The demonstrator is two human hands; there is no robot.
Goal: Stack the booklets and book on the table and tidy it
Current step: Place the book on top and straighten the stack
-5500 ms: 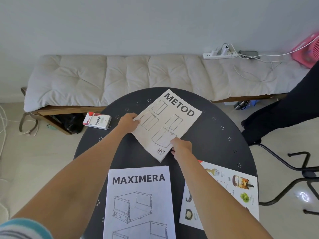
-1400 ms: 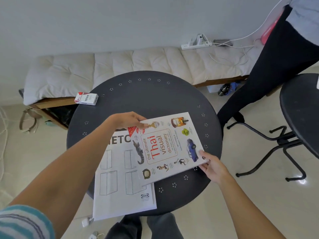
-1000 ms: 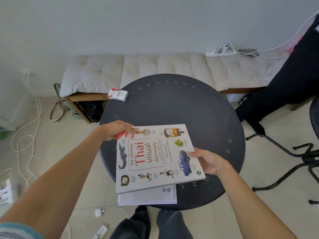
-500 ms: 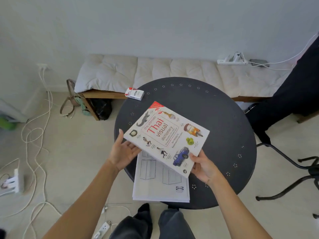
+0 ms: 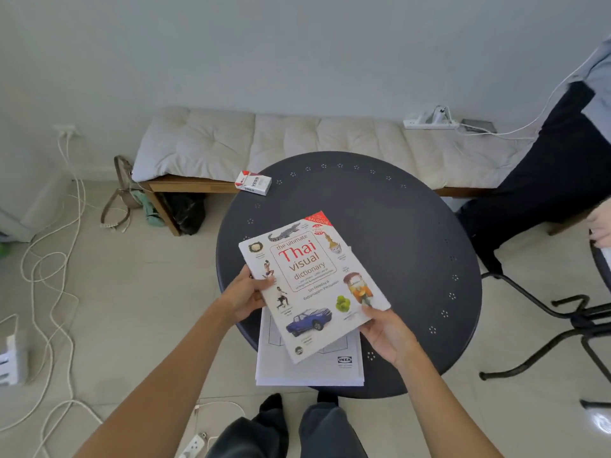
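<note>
The white "Thai visual dictionary" book [image 5: 314,282] is held by both hands over the near left part of the round dark table [image 5: 396,233]. My left hand [image 5: 244,295] grips its left edge and my right hand [image 5: 386,332] grips its near right corner. Under the book lies a stack of white IKEA booklets [image 5: 317,368], overhanging the table's near edge. The book sits rotated, not square with the booklets, and covers most of them.
A small red and white box [image 5: 254,182] rests at the table's far left rim. A cushioned bench [image 5: 297,140] runs along the wall, with a power strip [image 5: 429,122] on it. Cables [image 5: 49,276] trail on the floor at left. Another person [image 5: 545,180] and a stool [image 5: 578,319] are at right.
The book has turned clockwise toward upright over the booklets. My left hand slid along its left edge and my right hand stayed at the near right corner.
</note>
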